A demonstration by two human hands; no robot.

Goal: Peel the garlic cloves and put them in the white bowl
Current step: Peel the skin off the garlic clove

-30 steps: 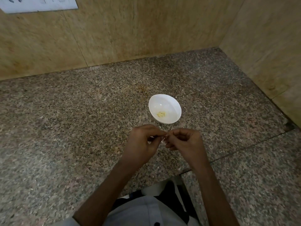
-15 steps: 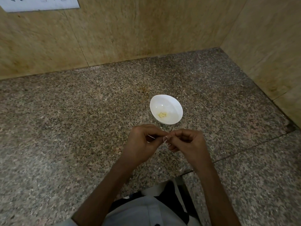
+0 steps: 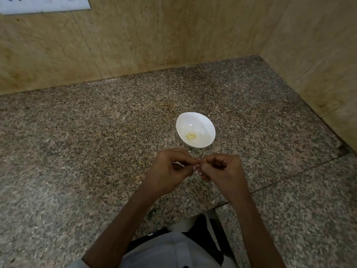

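Observation:
A small white bowl [image 3: 202, 124] stands on the speckled granite counter [image 3: 87, 151], with a pale yellow peeled garlic piece [image 3: 190, 135] lying at its bottom. Just in front of the bowl, my left hand [image 3: 170, 171] and my right hand [image 3: 222, 171] meet fingertip to fingertip. Between their pinched fingers sits a small garlic clove [image 3: 198, 168], mostly hidden; only whitish bits of it and its skin show. Both hands hover a little above the counter.
Beige stone walls [image 3: 173, 35] close the counter at the back and on the right, forming a corner. A white switch plate [image 3: 44, 4] is on the wall at the top left. A seam [image 3: 289, 173] crosses the counter on the right.
Both hands stay together on the clove; the fingers have shifted slightly. The view has drifted a little.

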